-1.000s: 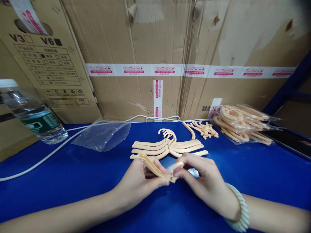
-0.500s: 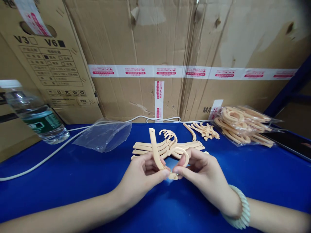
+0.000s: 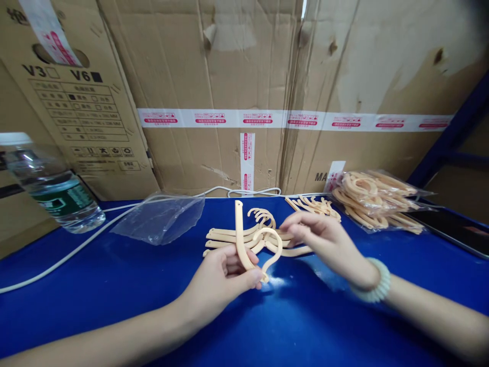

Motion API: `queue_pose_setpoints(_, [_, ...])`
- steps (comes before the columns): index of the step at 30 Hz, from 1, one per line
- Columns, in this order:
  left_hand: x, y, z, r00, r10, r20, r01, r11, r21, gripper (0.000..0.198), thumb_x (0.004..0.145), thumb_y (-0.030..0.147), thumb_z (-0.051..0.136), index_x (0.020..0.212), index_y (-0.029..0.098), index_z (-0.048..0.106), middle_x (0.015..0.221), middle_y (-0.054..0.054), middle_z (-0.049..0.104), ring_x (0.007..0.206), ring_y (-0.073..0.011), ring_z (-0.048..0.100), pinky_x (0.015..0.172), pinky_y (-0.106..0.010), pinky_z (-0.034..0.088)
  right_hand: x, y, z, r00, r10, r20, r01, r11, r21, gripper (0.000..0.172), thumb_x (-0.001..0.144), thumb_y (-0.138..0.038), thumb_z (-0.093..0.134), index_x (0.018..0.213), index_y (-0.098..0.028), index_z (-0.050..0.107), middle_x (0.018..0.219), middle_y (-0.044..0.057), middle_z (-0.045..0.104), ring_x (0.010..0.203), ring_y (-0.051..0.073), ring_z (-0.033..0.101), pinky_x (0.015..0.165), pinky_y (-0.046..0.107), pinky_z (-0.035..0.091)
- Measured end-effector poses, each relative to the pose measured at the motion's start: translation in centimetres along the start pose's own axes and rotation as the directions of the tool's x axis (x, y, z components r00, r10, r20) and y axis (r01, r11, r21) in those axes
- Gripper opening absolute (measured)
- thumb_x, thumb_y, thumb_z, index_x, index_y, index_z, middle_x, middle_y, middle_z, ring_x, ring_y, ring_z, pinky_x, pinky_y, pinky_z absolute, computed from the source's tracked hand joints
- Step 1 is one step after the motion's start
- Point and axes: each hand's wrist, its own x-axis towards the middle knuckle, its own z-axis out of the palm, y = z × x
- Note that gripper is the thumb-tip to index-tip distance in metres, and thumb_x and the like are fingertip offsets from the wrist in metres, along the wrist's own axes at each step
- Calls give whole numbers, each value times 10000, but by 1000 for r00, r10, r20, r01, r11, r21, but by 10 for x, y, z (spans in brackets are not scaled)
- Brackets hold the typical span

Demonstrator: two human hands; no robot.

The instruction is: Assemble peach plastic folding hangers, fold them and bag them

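My left hand (image 3: 221, 275) pinches a beige folding clothes hanger at its joint. One straight arm of the hanger (image 3: 239, 224) points up, and its curved hook (image 3: 280, 247) bends out to the right. My right hand (image 3: 330, 244) holds nothing; its fingers reach out, slightly apart, above the right side of several assembled hangers (image 3: 221, 234) lying stacked on the blue table. Just beyond its fingers lie loose hanger parts (image 3: 317, 205). My right hand hides part of the stacked hangers' right arms.
Bagged hanger parts (image 3: 367, 191) are piled at the back right, beside a dark flat device (image 3: 451, 229). An empty clear plastic bag (image 3: 160, 219) and a white cable (image 3: 72, 255) lie on the left, near a water bottle (image 3: 57, 193). Cardboard boxes (image 3: 214, 158) stand behind.
My right hand has let go of the hanger's hook and moved up and to the right, towards the loose parts. My left hand still holds the hanger in nearly the same place.
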Motion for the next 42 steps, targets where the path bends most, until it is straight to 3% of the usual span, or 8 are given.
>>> queue_pose_setpoints(3, [1, 2, -1, 1000, -10, -12, 10, 1000, -9, 188, 722, 206, 776, 789, 149, 611, 740, -10, 737, 691, -162, 710, 726, -280, 568, 22, 20, -43, 962, -256, 93, 267, 817, -511, 143, 897, -251, 573, 875, -189, 700, 867, 82, 694, 852, 231, 613, 786, 394, 508])
queue_pose_setpoints(8, [2, 2, -1, 999, 3, -35, -4, 1000, -23, 217, 723, 236, 786, 818, 148, 612, 758, -19, 748, 693, -162, 712, 721, -281, 570, 40, 55, -77, 901, -202, 385, 431, 533, -729, 328, 865, -18, 473, 945, -191, 740, 986, 120, 658, 966, 246, 545, 848, 405, 461])
queue_pose_setpoints(19, [4, -3, -5, 997, 24, -75, -28, 998, -51, 258, 707, 270, 794, 857, 147, 624, 759, -27, 747, 700, -160, 704, 703, -265, 563, 40, 56, -65, 948, -302, 104, 298, 722, -624, 129, 967, -255, 440, 965, -205, 559, 884, 69, 584, 809, 200, 573, 720, 339, 483])
queue_pose_setpoints(22, [4, 0, -4, 996, 15, -83, -21, 997, -74, 268, 681, 265, 809, 838, 146, 628, 762, -28, 751, 698, -156, 703, 706, -258, 564, 33, 40, -54, 953, -283, -106, 205, 865, -458, 145, 1005, -316, 370, 1063, -225, 466, 673, -18, 513, 582, 152, 505, 532, 271, 432])
queue_pose_setpoints(25, [4, 4, -4, 996, -14, -89, 5, 996, -92, 273, 645, 234, 823, 823, 143, 637, 764, -28, 759, 696, -150, 704, 711, -249, 563, 19, 17, -35, 960, -118, -254, 121, 993, -3, 140, 969, -348, 488, 1055, -238, 497, 606, -40, 552, 574, 136, 532, 564, 258, 444])
queue_pose_setpoints(31, [5, 3, -5, 997, -15, -79, 6, 993, -114, 307, 633, 205, 833, 876, 144, 654, 779, -26, 771, 715, -152, 715, 742, -255, 563, -10, -14, -1, 981, 185, -53, -114, 781, 614, 223, 895, -383, 599, 1019, -204, 647, 982, 89, 721, 832, 170, 643, 744, 307, 519])
queue_pose_setpoints(36, [5, 2, -6, 997, -5, -73, -3, 994, -112, 318, 622, 200, 841, 864, 152, 641, 775, -22, 771, 733, -161, 720, 772, -272, 560, -21, -13, 15, 943, 332, 22, -245, 649, 720, 129, 815, -268, 737, 895, -205, 658, 855, 22, 710, 766, 95, 612, 703, 199, 489])
queue_pose_setpoints(42, [4, 2, -7, 998, 46, -36, -49, 995, -81, 272, 659, 201, 821, 846, 164, 627, 814, -9, 757, 770, -150, 708, 797, -260, 545, -26, -4, 28, 918, 377, 119, -337, 589, 734, 400, 702, -213, 836, 1035, -233, 615, 891, -1, 721, 815, 111, 663, 822, 260, 507])
